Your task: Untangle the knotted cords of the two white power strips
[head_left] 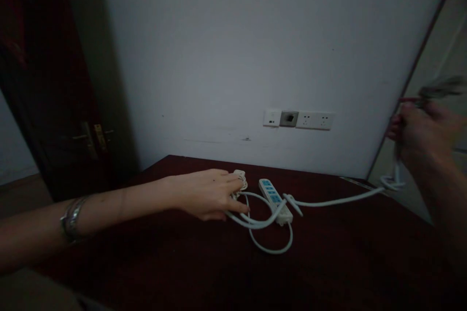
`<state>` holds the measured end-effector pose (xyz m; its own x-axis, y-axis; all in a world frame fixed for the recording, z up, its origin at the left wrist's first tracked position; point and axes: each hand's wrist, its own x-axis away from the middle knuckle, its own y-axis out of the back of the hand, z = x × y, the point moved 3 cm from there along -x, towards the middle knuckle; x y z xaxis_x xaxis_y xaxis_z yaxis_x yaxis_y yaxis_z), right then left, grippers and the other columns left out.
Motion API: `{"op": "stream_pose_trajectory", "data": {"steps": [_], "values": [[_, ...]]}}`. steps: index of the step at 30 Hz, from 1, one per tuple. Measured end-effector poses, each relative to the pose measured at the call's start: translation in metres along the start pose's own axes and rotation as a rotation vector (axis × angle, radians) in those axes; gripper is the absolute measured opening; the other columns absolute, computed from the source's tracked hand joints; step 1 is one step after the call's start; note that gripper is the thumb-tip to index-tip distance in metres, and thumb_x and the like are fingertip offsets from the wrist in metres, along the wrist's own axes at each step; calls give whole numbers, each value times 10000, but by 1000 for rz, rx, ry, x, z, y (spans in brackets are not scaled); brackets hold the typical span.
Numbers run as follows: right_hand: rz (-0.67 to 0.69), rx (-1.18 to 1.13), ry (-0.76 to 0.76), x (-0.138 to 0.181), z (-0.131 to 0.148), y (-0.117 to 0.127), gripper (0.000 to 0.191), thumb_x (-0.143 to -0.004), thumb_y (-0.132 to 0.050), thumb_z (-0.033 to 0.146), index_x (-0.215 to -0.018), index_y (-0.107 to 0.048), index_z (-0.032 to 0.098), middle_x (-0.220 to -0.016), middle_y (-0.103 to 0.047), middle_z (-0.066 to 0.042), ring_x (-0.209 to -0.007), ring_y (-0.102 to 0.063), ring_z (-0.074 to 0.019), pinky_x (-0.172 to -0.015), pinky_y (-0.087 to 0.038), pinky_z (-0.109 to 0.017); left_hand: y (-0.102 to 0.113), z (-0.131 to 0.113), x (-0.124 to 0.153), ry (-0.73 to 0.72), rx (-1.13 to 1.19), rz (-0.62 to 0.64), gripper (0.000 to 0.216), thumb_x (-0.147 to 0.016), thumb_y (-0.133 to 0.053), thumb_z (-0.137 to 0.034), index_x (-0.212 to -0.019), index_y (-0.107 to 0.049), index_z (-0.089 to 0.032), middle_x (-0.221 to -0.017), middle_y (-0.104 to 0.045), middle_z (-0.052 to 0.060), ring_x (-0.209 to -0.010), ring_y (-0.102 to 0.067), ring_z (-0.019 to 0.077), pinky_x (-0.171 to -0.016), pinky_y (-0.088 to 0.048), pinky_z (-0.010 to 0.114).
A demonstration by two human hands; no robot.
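My left hand [213, 194] reaches in over the dark table, its fingers closed on loops of white cable [260, 224] and a small bundle of thinner white cord [241, 178]. Just right of it lies a white power strip [272, 197] with blue socket faces, a loop of cable crossing its near end. From there the cable runs right through a loose knot [392, 183] and up to my right hand [426, 129]. That hand is raised at the right edge, closed around the cable and blurred by motion. A dark, smeared shape above its fingers cannot be made out.
The dark red table [204, 257] stands against a pale wall [219, 58]. Wall sockets [314, 120] sit low above its back edge. At the left is a dark door [44, 107] with a metal handle [85, 138]; a pale panel [445, 53] stands at the right.
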<state>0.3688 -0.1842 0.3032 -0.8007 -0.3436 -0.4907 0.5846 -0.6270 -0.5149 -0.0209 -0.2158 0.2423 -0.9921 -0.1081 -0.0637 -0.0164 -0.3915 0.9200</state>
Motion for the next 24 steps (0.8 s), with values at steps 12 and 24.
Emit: {"op": "stream_pose_trajectory", "data": {"steps": [12, 24], "values": [[1176, 653, -72, 109, -40, -75, 356, -770, -568, 433, -603, -588, 119, -473, -455, 19, -378, -277, -38, -367, -180, -182, 10, 43, -48, -46, -427, -221, 239, -848, -447, -63, -905, -606, -232, -1132, -572, 63, -1197, -410, 229, -1110, -157, 494], [1208, 607, 73, 157, -51, -79, 521, -780, -459, 616, -746, -643, 130, -662, -574, -31, -617, -474, -134, -582, -333, -257, -17, 90, -61, 72, -552, -388, 239, -841, -524, -128, -1034, -533, -268, -1335, -414, 85, -1262, -314, 259, -1075, -179, 541]]}}
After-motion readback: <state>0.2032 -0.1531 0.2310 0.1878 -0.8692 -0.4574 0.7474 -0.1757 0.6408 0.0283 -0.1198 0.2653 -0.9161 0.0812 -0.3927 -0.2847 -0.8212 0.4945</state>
